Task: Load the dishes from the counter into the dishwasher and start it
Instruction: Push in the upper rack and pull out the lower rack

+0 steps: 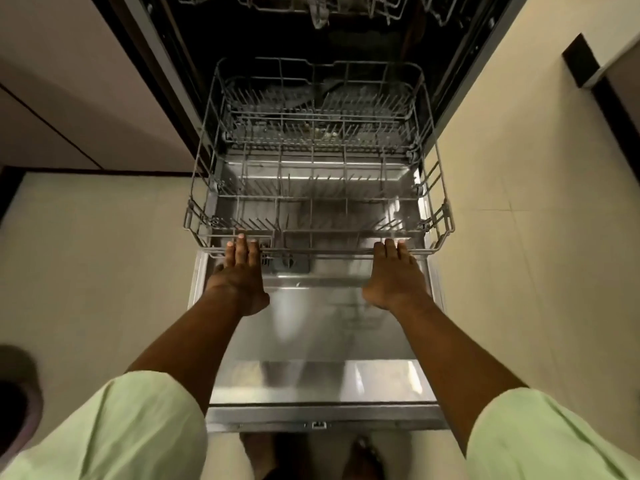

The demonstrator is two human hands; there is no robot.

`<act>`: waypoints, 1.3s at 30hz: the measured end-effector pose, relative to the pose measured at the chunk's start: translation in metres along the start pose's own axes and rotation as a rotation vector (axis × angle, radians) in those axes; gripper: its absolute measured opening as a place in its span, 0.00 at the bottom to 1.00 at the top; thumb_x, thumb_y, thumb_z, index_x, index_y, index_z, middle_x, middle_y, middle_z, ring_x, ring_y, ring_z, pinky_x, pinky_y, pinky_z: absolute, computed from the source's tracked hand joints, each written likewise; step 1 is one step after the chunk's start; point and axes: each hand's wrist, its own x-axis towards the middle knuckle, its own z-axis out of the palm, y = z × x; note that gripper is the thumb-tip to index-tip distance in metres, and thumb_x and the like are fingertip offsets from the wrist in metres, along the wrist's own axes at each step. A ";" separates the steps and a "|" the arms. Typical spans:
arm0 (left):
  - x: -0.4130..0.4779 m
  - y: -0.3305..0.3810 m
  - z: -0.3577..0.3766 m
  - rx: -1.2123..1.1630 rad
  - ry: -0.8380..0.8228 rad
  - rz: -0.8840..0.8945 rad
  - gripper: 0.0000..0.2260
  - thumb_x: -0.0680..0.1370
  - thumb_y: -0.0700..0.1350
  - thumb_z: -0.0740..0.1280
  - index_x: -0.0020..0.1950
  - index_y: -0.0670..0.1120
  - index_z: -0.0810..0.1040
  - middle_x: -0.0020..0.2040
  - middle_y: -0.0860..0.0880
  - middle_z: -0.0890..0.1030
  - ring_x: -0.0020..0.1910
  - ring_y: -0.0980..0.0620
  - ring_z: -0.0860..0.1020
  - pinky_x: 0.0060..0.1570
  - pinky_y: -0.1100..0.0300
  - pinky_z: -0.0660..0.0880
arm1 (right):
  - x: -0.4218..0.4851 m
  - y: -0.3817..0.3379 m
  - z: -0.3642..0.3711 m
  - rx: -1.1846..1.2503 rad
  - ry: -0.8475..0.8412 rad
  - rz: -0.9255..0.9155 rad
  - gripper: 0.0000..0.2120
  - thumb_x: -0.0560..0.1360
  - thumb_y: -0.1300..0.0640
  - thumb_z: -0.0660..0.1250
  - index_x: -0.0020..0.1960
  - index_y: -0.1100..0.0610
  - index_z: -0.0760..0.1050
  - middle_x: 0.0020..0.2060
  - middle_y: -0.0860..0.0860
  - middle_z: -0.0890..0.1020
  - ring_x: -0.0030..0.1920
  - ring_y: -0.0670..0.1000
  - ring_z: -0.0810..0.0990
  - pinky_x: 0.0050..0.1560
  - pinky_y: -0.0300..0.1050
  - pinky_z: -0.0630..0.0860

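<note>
Over the lowered door (311, 341) of the dishwasher, the lower rack (329, 251) stands partway out of the dark tub (263, 39), with its rear part inside the opening and its front part above the door's hinge end. It is a grey coated-wire basket with tall gridded walls, a double rail along each edge and rows of short upright tines across its floor. The door's steel lining shows through the wires beneath the rack. The rack sits level, and its long axis runs from the person straight into the tub, with the front wall facing the person. At the rack's front rail, near its left corner, the left hand (239, 268) lies palm down with its fingers (241, 242) straight and close together, their tips over the rail and the thumb out to the side. Near the rack's right corner the right hand (394, 271) lies the same way, flat and uncurled on the same rail. I cannot tell how hard either hand presses. Beyond the rack and higher, the upper rack (311, 5) shows at the top edge. Nearer than the rack, pale green sleeves (131, 427) cover both upper arms, and two feet (363, 455) stand below the door's free edge. Cream floor tiles (104, 254) lie on either side of the rack.
</note>
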 end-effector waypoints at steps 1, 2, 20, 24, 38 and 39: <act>-0.007 0.000 0.004 -0.002 -0.023 -0.003 0.44 0.80 0.53 0.62 0.78 0.42 0.30 0.77 0.41 0.29 0.78 0.40 0.33 0.78 0.45 0.47 | -0.007 0.000 0.002 -0.005 -0.024 0.001 0.43 0.76 0.51 0.64 0.80 0.59 0.41 0.79 0.56 0.43 0.79 0.58 0.41 0.78 0.53 0.47; -0.014 0.001 0.009 -0.003 -0.039 -0.004 0.44 0.80 0.53 0.62 0.78 0.42 0.31 0.77 0.41 0.29 0.78 0.40 0.33 0.78 0.45 0.47 | -0.015 0.001 0.006 -0.013 -0.038 0.000 0.42 0.77 0.49 0.63 0.80 0.59 0.41 0.79 0.56 0.43 0.79 0.58 0.41 0.78 0.53 0.46; -0.102 -0.010 0.063 0.020 -0.163 0.110 0.44 0.79 0.53 0.63 0.78 0.43 0.31 0.78 0.41 0.32 0.79 0.40 0.36 0.78 0.45 0.48 | -0.111 -0.004 0.056 -0.037 -0.143 0.095 0.44 0.76 0.48 0.65 0.80 0.58 0.40 0.79 0.56 0.42 0.79 0.59 0.41 0.77 0.53 0.47; -0.123 -0.013 0.079 0.019 -0.182 0.119 0.46 0.79 0.55 0.64 0.78 0.43 0.31 0.78 0.41 0.32 0.79 0.41 0.37 0.78 0.45 0.50 | -0.134 -0.004 0.067 -0.025 -0.176 0.101 0.45 0.76 0.48 0.65 0.80 0.58 0.40 0.79 0.57 0.41 0.79 0.59 0.40 0.77 0.53 0.48; -0.163 -0.009 0.078 0.003 -0.025 0.103 0.34 0.82 0.49 0.60 0.81 0.46 0.44 0.81 0.43 0.40 0.80 0.43 0.44 0.78 0.44 0.47 | -0.164 -0.009 0.061 -0.002 -0.116 0.058 0.40 0.79 0.49 0.61 0.80 0.57 0.41 0.79 0.57 0.44 0.79 0.59 0.43 0.78 0.55 0.48; -0.167 -0.009 0.076 0.008 0.010 0.111 0.33 0.82 0.49 0.59 0.81 0.46 0.44 0.81 0.44 0.40 0.80 0.43 0.44 0.77 0.44 0.46 | -0.167 -0.014 0.060 0.010 -0.073 0.041 0.40 0.79 0.49 0.61 0.80 0.57 0.41 0.79 0.57 0.44 0.79 0.59 0.43 0.77 0.55 0.47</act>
